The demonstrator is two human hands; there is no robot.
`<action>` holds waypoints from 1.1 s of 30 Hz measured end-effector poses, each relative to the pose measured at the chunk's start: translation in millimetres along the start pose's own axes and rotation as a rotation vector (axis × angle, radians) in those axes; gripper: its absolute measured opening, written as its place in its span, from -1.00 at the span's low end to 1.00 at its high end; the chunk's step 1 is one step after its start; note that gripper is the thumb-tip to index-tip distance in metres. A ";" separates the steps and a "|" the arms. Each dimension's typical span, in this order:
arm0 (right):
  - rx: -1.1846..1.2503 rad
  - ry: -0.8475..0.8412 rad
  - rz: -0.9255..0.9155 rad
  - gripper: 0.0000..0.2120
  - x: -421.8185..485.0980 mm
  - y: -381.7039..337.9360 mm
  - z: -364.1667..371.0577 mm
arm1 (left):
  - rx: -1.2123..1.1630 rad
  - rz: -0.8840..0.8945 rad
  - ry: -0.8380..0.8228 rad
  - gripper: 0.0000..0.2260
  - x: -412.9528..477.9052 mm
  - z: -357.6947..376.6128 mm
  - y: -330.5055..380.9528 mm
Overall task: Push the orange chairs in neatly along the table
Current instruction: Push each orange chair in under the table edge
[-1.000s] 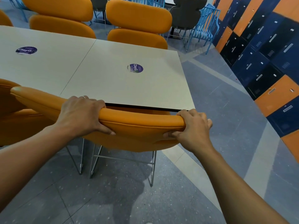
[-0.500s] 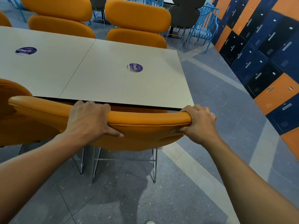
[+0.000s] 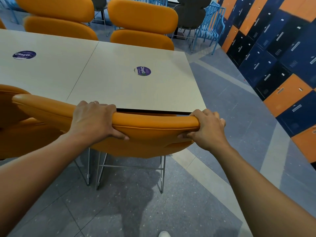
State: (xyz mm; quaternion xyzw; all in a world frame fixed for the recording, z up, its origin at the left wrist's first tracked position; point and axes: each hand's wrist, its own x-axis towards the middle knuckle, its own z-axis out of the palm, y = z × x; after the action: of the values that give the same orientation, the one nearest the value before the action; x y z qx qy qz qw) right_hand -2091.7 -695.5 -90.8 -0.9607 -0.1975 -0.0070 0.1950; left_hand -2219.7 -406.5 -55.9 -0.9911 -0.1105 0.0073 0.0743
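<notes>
An orange chair [image 3: 150, 134] stands at the near edge of the pale table [image 3: 119, 86], its backrest top just below the table's edge and its seat hidden under the tabletop. My left hand [image 3: 94, 120] grips the top of the backrest near its middle, fingers over the far side and thumb on the near side. My right hand [image 3: 206, 129] grips the backrest's right end. A second orange chair [image 3: 10, 117] sits beside it on the left. Across the table two more orange chairs [image 3: 142, 23] [image 3: 58, 16] stand close to the far edge.
Blue and orange lockers [image 3: 273, 57] line the right wall. Dark grey chairs [image 3: 189, 12] and a blue metal chair [image 3: 210, 23] stand beyond the table. Grey floor runs to the right of the table and under the chair's metal legs [image 3: 160, 175].
The chair has slid toward the table and a little to the right; its backrest top now sits against the table's near edge. Both hands keep the same grip.
</notes>
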 end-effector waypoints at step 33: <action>-0.046 -0.067 0.018 -0.34 1.9 14.2 -9.6 | -0.078 -0.009 0.044 -0.23 -5.3 8.2 13.3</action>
State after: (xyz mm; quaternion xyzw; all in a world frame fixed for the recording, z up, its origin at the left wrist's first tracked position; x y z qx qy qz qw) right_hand -2083.9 -710.4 -87.0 -0.9663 -0.1950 0.0223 0.1663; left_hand -2222.2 -419.4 -66.0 -0.9927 -0.1133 -0.0190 0.0379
